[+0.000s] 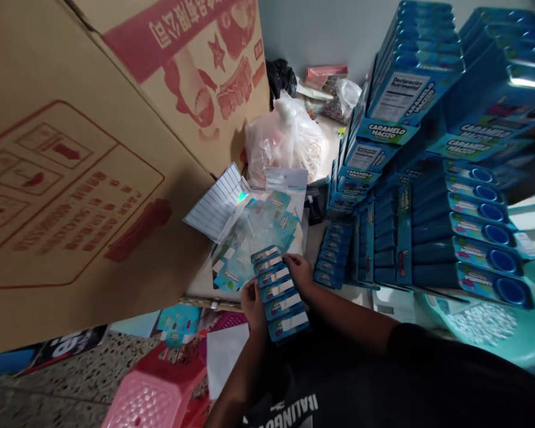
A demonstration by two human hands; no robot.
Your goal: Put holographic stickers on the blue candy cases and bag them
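Left hand (253, 304) and right hand (299, 271) squeeze fanned blue packs (280, 295) between them | uneven pressure could buckle the row, spilling it

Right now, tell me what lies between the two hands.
In the head view, a row of small blue boxes fills the stretch between the left hand and the right hand; both hands touch it.

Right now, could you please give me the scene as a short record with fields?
left hand: holds one side of the row of small blue boxes
right hand: holds the other side
to the left: large cardboard box
to the right: stacked blue cartons, turquoise basin
behind: tied plastic bag
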